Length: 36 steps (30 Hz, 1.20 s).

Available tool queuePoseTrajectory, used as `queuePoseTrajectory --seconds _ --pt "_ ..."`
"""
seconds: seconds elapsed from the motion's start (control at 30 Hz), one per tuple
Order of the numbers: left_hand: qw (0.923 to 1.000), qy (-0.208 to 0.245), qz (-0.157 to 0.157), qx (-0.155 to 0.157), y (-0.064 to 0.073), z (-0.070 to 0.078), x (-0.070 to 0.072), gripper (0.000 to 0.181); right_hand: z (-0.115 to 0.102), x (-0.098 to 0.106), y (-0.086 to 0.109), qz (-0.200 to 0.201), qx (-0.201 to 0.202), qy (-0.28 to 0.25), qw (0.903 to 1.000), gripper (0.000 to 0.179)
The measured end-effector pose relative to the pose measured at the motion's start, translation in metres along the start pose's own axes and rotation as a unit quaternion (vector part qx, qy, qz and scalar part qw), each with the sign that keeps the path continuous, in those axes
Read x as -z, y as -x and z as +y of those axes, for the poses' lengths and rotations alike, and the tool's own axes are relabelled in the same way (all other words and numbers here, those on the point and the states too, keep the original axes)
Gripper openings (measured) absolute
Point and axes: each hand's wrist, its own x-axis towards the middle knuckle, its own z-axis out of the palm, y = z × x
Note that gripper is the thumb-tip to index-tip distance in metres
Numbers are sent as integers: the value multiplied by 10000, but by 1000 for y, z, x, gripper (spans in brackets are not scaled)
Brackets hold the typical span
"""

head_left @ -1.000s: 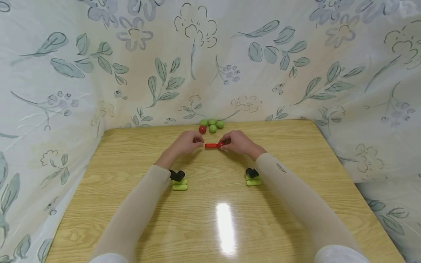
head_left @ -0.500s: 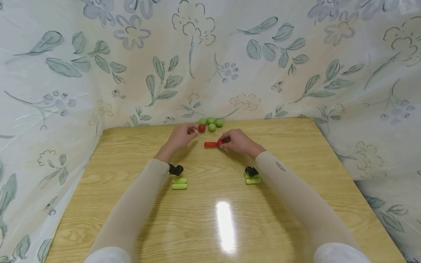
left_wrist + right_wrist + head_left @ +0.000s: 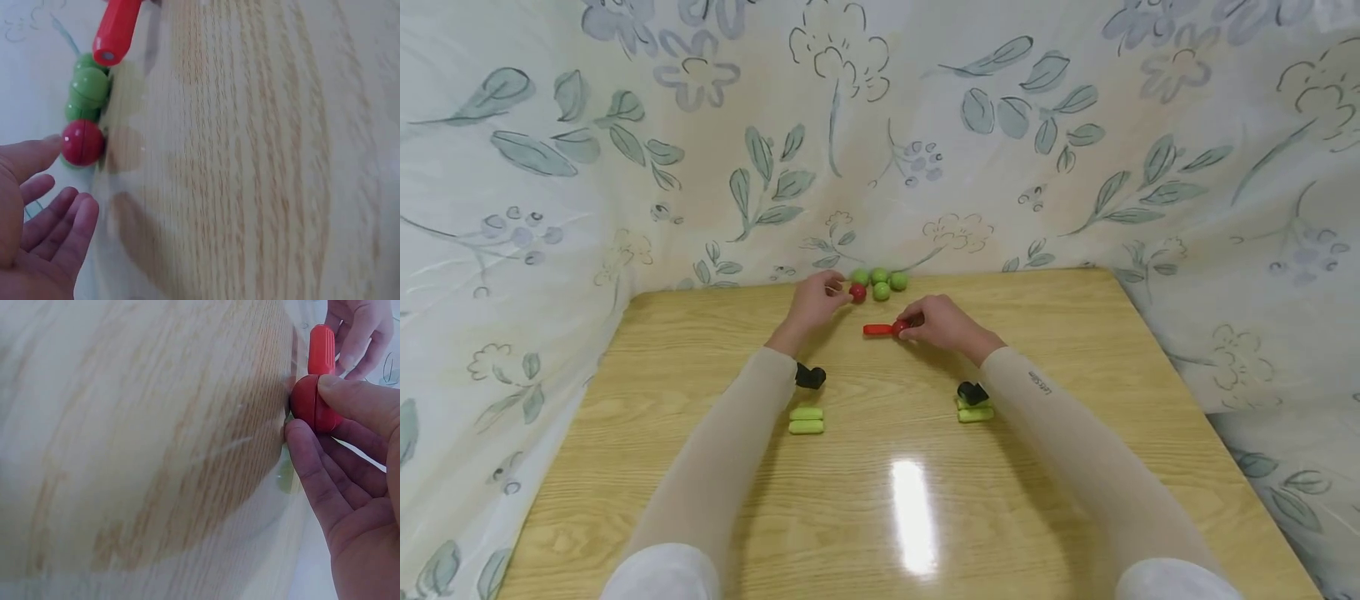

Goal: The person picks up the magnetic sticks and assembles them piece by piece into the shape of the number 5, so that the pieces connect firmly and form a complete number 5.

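My right hand (image 3: 946, 321) pinches a red ball (image 3: 305, 403) between thumb and fingers, low over the table. A short red rod (image 3: 877, 330) extends left from that ball, its end against it; a small grey disc shows in the rod's free end in the left wrist view. At the back of the table, my left hand (image 3: 817, 302) reaches beside a second red ball (image 3: 82, 142), fingers spread and loosely bent. One fingertip lies at that ball's edge; whether it touches, I cannot tell. Several green balls (image 3: 881, 292) cluster just right of the second red ball.
Two yellow-green rods (image 3: 806, 427) lie side by side at the left of the table (image 3: 880, 517). More yellow-green rods (image 3: 975, 415) lie under the right wrist camera (image 3: 972, 392). A floral cloth (image 3: 880, 192) hangs behind the table's back edge.
My left hand has moved away from the red rod's free end, back and left to the second red ball. The right hand keeps its pinch on the ball, nearly still.
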Motion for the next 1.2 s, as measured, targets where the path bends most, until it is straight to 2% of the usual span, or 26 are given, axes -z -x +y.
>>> queuePoseTrajectory --seconds 0.23,0.57,0.87,1.2 --pt "9999 84 102 59 -9 -6 -8 42 -1 1 0 15 15 47 10000 26" --pt "9996 142 259 46 -8 3 -16 38 -1 2 1 -18 73 63 10000 28" --pt "9994 142 242 209 -9 6 -19 35 -3 1 -1 12 107 59 9999 27" --pt "9995 -25 200 223 -11 5 -21 32 -2 0 -1 -26 39 81 10000 27"
